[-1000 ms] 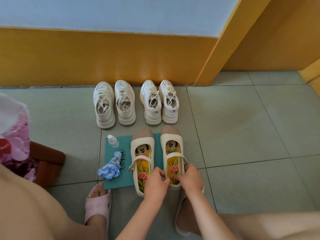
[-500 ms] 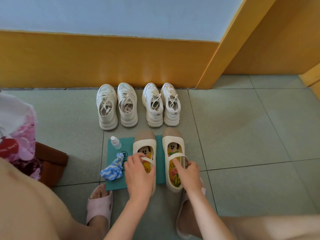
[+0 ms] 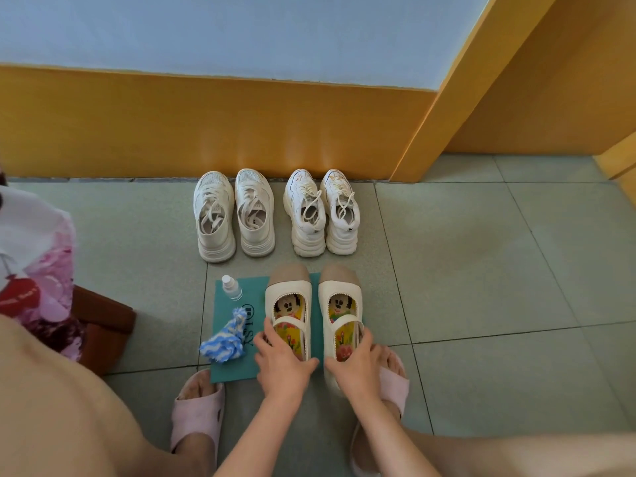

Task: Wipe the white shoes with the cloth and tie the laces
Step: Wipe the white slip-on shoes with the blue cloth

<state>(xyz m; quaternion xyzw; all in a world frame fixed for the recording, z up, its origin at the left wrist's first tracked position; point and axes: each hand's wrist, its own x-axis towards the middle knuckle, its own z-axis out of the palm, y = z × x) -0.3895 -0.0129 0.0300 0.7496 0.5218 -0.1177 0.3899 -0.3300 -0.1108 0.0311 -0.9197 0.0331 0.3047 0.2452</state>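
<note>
Both hands are down at the teal mat (image 3: 234,371). The left hand (image 3: 284,361) curls round the heel of the left strap shoe (image 3: 288,294), and the right hand (image 3: 354,361) clasps the right strap shoe (image 3: 339,294) at its heel. Each shoe holds a cartoon-print insole. The cloth (image 3: 225,340) lies bunched on the mat near a small spray bottle (image 3: 231,288). Behind, the left sneaker pair (image 3: 234,215) and right sneaker pair (image 3: 321,211) stand by the wall.

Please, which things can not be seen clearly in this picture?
- Head view: heels of the left strap shoe and right strap shoe, covered by the left hand and right hand that hold them.
- Print on the teal mat, partly under the striped cloth.
- Label of the spray bottle: too small.
- At left, the flowered fabric: cut by the frame edge.
</note>
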